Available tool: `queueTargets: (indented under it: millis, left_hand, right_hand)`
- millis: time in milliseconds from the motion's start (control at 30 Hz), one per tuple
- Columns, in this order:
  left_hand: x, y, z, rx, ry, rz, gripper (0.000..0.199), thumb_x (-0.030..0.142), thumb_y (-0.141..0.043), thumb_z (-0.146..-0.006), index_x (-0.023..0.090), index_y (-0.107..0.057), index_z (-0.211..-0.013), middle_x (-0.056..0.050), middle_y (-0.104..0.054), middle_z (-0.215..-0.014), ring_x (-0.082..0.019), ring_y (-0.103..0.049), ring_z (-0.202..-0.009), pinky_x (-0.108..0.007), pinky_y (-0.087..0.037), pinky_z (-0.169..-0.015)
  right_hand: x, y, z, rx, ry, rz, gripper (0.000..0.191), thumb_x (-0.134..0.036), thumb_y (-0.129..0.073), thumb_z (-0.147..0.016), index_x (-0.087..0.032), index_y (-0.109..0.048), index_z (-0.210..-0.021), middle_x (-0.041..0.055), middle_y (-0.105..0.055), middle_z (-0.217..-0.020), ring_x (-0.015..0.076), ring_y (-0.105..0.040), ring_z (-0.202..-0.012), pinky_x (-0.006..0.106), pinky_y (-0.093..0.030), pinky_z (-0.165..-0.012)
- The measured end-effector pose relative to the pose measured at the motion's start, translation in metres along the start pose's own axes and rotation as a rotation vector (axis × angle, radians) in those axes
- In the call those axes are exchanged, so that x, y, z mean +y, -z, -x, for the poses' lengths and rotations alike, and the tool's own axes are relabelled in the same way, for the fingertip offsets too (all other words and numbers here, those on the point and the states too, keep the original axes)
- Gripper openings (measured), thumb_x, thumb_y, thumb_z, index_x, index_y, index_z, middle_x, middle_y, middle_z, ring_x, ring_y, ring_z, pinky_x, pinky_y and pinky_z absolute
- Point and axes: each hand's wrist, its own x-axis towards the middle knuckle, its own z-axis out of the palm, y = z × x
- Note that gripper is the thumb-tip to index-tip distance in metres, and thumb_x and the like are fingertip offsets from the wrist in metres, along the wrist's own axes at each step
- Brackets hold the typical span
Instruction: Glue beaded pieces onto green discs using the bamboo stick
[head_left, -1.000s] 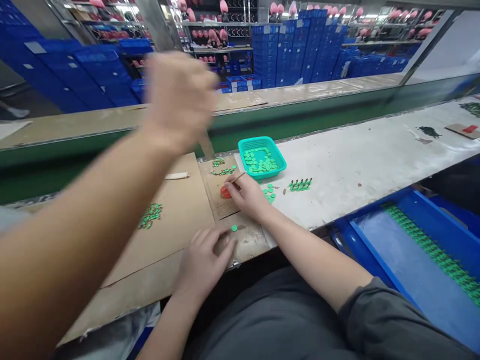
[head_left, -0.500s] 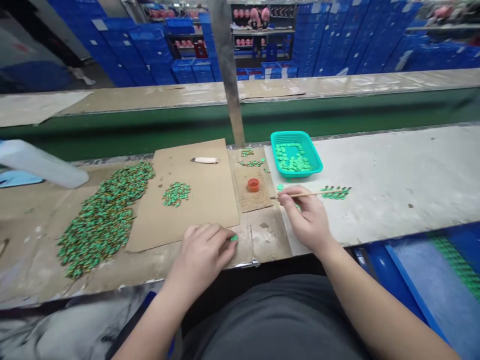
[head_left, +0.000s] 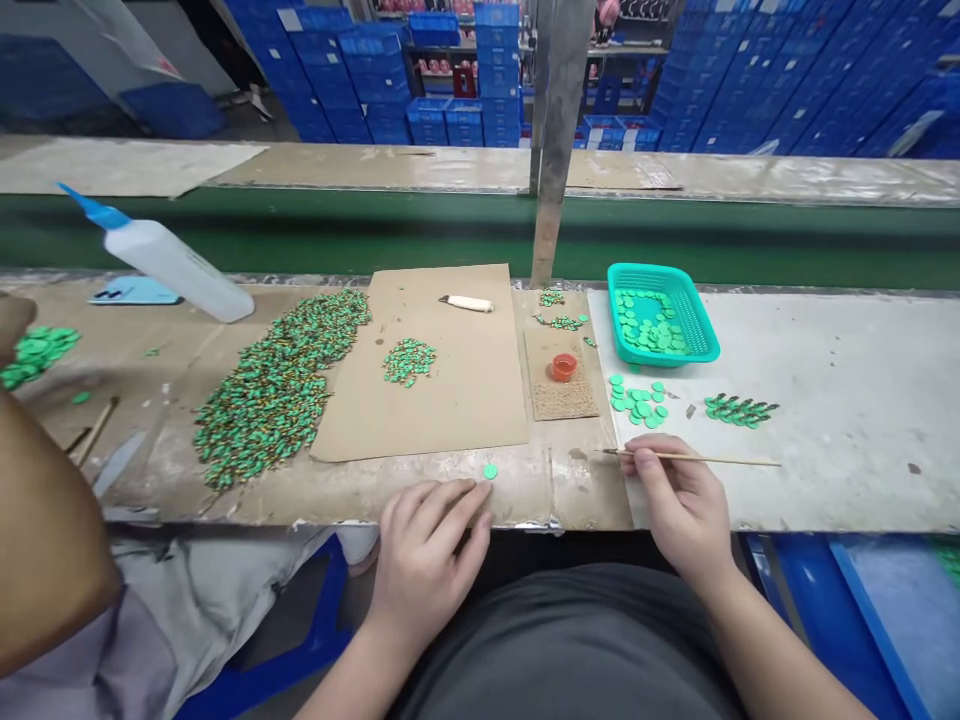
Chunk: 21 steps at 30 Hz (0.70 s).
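1. Green is the small round disc (head_left: pixel 490 471), which lies on the desk (head_left: pixel 521 495) at the fingertips of the left hand (head_left: pixel 431 550); whether they touch, I cannot tell.
2. This hand is half-open, its fingers loosely bent.
3. The right hand (head_left: pixel 686 505) pinches a thin wooden brush (head_left: pixel 731 461), whose dark tip points leftward.
4. Beyond the right hand lie loose discs (head_left: pixel 641 409); behind them stands a turquoise basket (head_left: pixel 667 357).
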Motion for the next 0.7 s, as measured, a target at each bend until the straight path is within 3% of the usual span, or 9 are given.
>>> queueTargets:
  millis: [167, 367, 533, 700]
  left_hand:
    - [-0.001, -0.005, 0.002, 0.004, 0.006, -0.015, 0.025, 0.020, -0.071, -0.113, 0.028, -0.083, -0.133, -0.005, -0.088, -0.120, -0.028, -0.069, -0.109, -0.047, -0.048, -0.103]
    - [-0.011, 0.005, -0.004, -0.119, -0.034, 0.038, 0.025, 0.021, -0.069, -0.113, 0.028, -0.084, -0.132, -0.005, -0.087, -0.124, -0.028, -0.072, -0.111, -0.047, -0.050, -0.100]
    - [-0.027, 0.006, -0.017, -0.137, -0.008, 0.179, 0.011, 0.027, -0.070, -0.115, 0.026, -0.080, -0.118, -0.002, -0.087, -0.116, -0.024, -0.078, -0.106, -0.042, -0.054, -0.097]
    - [-0.034, -0.005, -0.030, -0.166, 0.025, 0.158, 0.019, 0.035, -0.067, -0.115, 0.025, -0.082, -0.121, -0.002, -0.084, -0.104, -0.024, -0.080, -0.093, -0.041, -0.057, -0.085]
  right_hand:
    - [0.000, 0.000, -0.007, 0.054, -0.089, -0.075, 0.033, -0.055, -0.088, -0.105, -0.023, -0.087, -0.096, 0.0057, -0.082, -0.089, 0.0177, -0.077, -0.070, 0.031, -0.070, -0.068]
    - [0.010, 0.002, -0.013, 0.084, -0.141, -0.103, 0.040, -0.063, -0.090, -0.101, -0.023, -0.084, -0.095, 0.0049, -0.080, -0.089, 0.0172, -0.075, -0.070, 0.031, -0.067, -0.066]
    - [0.014, 0.000, -0.018, 0.112, -0.172, -0.137, 0.041, -0.063, -0.094, -0.096, -0.024, -0.083, -0.093, 0.0030, -0.078, -0.087, 0.0155, -0.072, -0.069, 0.029, -0.065, -0.064]
    - [0.009, -0.003, -0.019, 0.119, -0.180, -0.151, 0.042, -0.063, -0.096, -0.094, -0.024, -0.082, -0.090, 0.0026, -0.078, -0.086, 0.0146, -0.071, -0.067, 0.028, -0.063, -0.062]
